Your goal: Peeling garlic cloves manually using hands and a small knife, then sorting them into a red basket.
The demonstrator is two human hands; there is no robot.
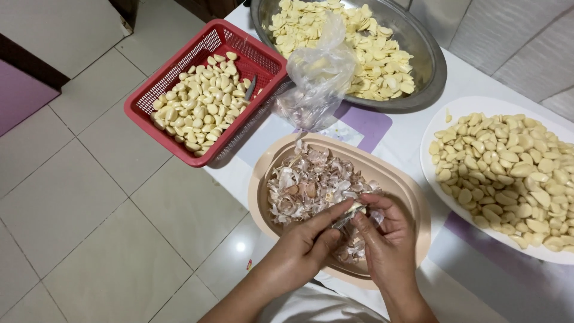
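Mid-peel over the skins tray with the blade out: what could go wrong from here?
1. The small knife blade sits between the left hand and right hand, close to the fingers; a slip could nick one.
2. The red plastic basket of peeled cloves overhangs the table edge and might tip.
3. The beige oval tray of garlic skins is heaped; skins may spill.

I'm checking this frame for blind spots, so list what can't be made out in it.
- Head view: the blade between the left hand and right hand is mostly covered by fingers.
- The garlic clove shows only partly, behind the fingertips.
- The white plate and metal bowl are cut off by the frame edges.
- The clear bag blurs its contents.
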